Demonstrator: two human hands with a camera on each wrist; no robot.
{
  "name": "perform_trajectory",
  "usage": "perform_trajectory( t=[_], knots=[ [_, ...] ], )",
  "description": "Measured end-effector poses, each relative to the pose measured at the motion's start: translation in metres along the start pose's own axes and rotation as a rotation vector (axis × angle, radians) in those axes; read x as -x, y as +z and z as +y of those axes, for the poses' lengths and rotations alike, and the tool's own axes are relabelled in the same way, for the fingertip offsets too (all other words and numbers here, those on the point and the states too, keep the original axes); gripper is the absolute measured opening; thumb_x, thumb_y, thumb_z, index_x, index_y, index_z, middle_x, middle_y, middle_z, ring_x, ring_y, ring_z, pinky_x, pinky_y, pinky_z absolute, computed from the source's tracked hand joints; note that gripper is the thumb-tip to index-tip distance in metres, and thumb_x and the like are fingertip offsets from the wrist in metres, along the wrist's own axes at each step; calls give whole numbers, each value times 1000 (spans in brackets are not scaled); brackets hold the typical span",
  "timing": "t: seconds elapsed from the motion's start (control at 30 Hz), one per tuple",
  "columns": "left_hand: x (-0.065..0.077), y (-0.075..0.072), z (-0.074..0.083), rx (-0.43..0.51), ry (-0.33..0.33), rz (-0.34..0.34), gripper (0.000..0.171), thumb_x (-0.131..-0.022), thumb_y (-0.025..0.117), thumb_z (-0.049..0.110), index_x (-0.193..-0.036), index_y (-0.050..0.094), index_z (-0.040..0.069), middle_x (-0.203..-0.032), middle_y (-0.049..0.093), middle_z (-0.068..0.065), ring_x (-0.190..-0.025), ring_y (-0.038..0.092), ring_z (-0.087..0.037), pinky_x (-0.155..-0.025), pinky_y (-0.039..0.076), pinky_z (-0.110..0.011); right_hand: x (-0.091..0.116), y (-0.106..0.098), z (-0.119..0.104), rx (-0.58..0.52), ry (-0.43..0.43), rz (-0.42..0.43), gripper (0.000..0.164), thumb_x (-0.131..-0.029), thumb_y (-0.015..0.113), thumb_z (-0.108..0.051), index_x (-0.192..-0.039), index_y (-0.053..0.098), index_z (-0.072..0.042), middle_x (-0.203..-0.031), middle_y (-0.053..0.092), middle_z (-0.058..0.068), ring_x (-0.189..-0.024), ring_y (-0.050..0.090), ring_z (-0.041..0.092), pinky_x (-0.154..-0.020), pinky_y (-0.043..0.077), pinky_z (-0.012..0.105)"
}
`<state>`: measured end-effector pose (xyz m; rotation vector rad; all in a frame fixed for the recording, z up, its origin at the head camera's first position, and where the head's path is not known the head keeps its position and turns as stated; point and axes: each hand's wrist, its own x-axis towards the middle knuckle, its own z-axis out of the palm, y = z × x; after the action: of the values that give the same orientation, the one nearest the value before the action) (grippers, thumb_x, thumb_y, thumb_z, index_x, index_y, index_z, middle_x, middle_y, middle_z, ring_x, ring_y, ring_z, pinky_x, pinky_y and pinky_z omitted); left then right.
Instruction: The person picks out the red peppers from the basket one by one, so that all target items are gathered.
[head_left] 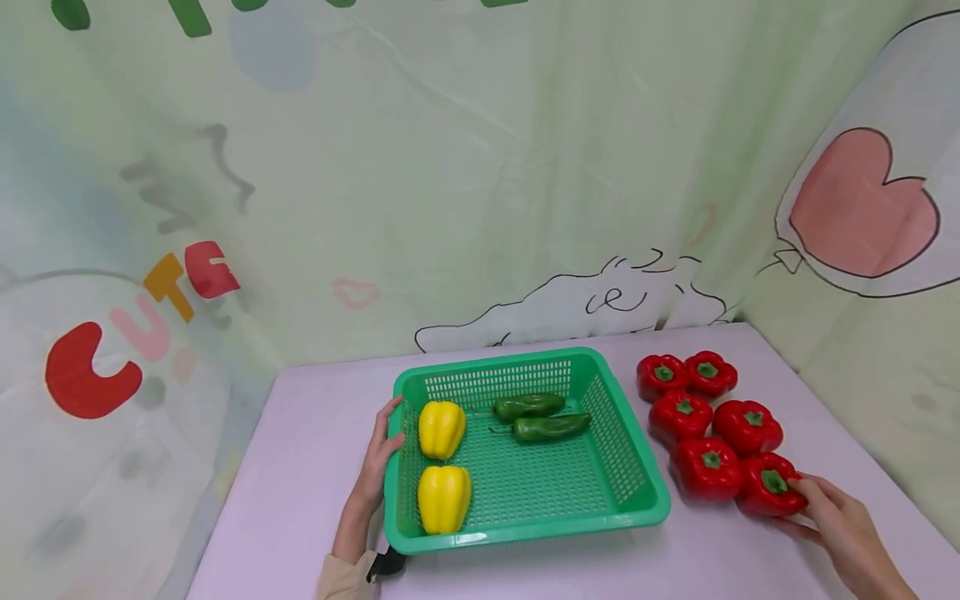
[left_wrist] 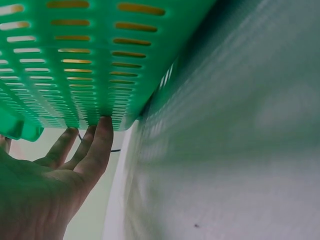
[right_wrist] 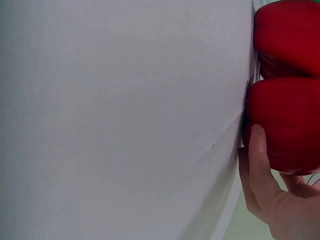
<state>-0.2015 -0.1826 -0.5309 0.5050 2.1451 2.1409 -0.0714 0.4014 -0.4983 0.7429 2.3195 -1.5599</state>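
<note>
A green plastic basket [head_left: 525,537] with slotted walls stands on the table. My left hand [head_left: 378,458] grips its left rim, thumb over the edge; in the left wrist view the fingers [left_wrist: 95,150] touch the outer wall. Inside lie two yellow bell peppers [head_left: 444,498] along the left side and two long green peppers [head_left: 551,427] toward the back. Right of the basket, several red bell peppers sit in two columns. My right hand [head_left: 843,525] holds the front right red bell pepper [head_left: 768,492] by its right side; in the right wrist view its fingers lie against that pepper's lower side.
A pale lilac cloth covers the table [head_left: 307,442]. Behind it and at both sides hangs a light green printed curtain [head_left: 465,192]. The other red bell peppers [head_left: 708,471] stand close together, near the basket's right wall.
</note>
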Motion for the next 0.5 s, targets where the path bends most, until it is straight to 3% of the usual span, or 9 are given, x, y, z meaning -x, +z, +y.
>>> perform_trajectory(
  t=[0.27, 0.33, 0.47, 0.5],
  knots=[
    [-2, -3, 1, -9, -2, 0, 54, -104, 34, 21, -155, 18, 16, -160, 17, -16, -138, 27, -38, -106, 33, -49, -6, 3, 1, -18, 49, 42, 76, -103, 25, -43, -147, 12, 17, -149, 16, 40, -73, 44, -13, -76, 57, 32],
    [-3, -4, 1, -9, -2, 2, 54, -104, 34, 21, -155, 18, 15, -160, 17, -17, -138, 28, -38, -105, 36, -46, -7, 3, 0, -26, 55, 32, 76, -103, 25, -42, -148, 11, 17, -149, 14, 40, -81, 52, -4, -77, 57, 32],
    [-6, -1, 1, 3, -3, -20, 54, -105, 33, 22, -156, 16, 15, -161, 14, -16, -139, 26, -37, -105, 36, -40, -7, -2, -1, -12, 64, 36, 78, -103, 24, -44, -148, 8, 17, -150, 12, 40, -82, 51, -3, -76, 57, 32],
    [-6, 0, 0, 6, -4, -19, 55, -104, 33, 22, -156, 16, 15, -161, 14, -16, -139, 26, -37, -105, 36, -41, -6, -3, -1, -8, 65, 34, 79, -103, 23, -46, -148, 8, 17, -150, 11, 40, -90, 54, 4, -77, 57, 33]
  ],
)
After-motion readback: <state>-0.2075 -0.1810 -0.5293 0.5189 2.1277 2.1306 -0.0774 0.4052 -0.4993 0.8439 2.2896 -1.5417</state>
